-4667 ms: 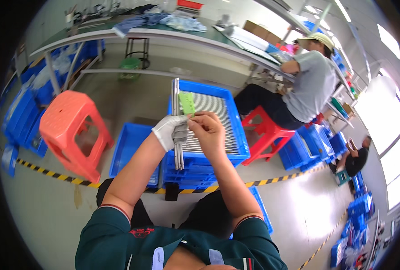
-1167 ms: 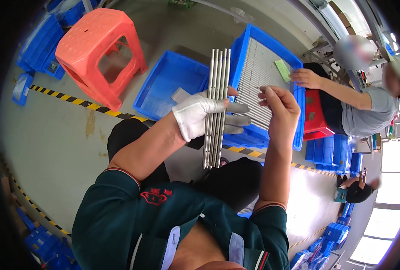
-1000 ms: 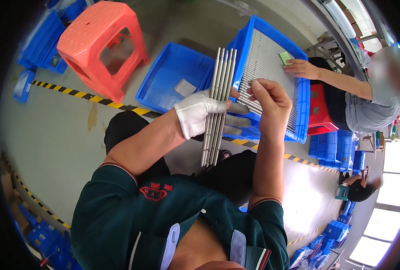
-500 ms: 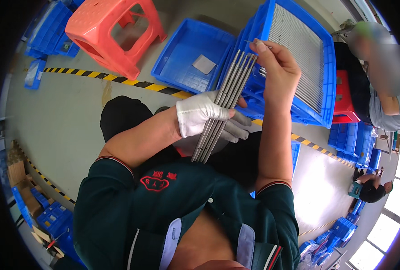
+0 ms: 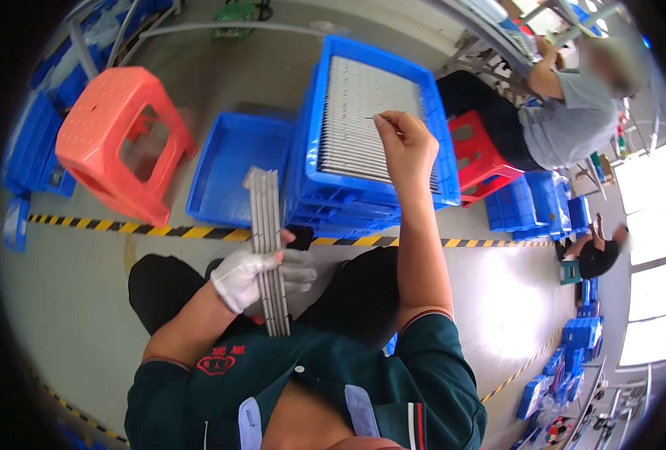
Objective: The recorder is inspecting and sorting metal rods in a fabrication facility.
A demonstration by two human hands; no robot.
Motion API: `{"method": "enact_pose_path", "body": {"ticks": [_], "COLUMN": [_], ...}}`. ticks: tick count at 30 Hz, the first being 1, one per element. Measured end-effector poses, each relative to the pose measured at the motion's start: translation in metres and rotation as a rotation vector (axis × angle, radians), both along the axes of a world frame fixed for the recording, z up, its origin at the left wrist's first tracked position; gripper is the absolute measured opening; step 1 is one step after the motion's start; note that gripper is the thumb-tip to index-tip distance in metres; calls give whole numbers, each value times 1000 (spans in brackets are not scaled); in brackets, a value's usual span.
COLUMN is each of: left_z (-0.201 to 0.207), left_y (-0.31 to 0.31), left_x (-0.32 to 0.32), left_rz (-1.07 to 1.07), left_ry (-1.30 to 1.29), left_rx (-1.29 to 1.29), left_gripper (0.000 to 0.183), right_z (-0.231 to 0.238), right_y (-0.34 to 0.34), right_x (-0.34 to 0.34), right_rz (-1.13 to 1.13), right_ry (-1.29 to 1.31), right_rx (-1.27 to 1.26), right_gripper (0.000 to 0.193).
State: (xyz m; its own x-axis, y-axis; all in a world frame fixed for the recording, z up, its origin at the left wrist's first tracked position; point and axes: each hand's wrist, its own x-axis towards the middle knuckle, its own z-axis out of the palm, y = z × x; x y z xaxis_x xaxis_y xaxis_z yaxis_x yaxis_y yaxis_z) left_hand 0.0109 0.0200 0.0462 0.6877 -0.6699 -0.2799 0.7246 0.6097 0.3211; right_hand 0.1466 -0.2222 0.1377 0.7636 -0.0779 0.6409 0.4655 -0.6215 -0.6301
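My left hand (image 5: 237,279), in a white glove that leaves some fingertips bare, is closed round several slim metal rods (image 5: 267,217). They stand nearly upright in the picture, side by side, their lower ends close to my shirt. My bare right hand (image 5: 410,146) is raised over a blue crate (image 5: 443,154), thumb and forefinger pinched. A thin needle-like pin (image 5: 371,117) sticks out of that pinch to the left; its other end is hidden by the fingers. Inside the crate, silvery rods (image 5: 355,97) lie in close parallel rows.
Left of the crate stack sits a shallow blue bin (image 5: 224,161) on the floor. A red plastic stool (image 5: 112,112) stands farther left. Black-and-yellow tape (image 5: 190,232) crosses the floor. To the right, a person in grey (image 5: 573,112) sits on a red stool (image 5: 474,150).
My right hand has moved away from the upper ends of the held rods to above the crate, still pinching the pin. The view has shifted, and the held rods now appear more upright.
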Motion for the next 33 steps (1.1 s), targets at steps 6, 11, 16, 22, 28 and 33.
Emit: {"method": "enact_pose_path", "body": {"ticks": [6,11,16,22,28,33], "left_z": [-2,2,36,32,4,-4], "left_y": [2,-5,-7,-16,-18,-15], "left_x": [-16,-22,9,10,-7,-10], "left_rz": [39,63,47,-76,-196,-272], "left_ry": [29,-71,-216,-289,-156,-80], "left_rx": [37,29,109,175,153,130], "left_gripper": [34,37,38,43,44,46], "right_z": [-18,1,12,-11,-41,-56], "right_y": [-64,-53,11,45,53,58], "right_x": [42,20,-42,-67,-74,-68], "right_rz": [-245,-114,388,437,425,379], "right_ry": [430,151,346,383,539,598], "right_rx": [-651,-227,390,752,784,654], "right_gripper": [17,16,10,12,14,14]}}
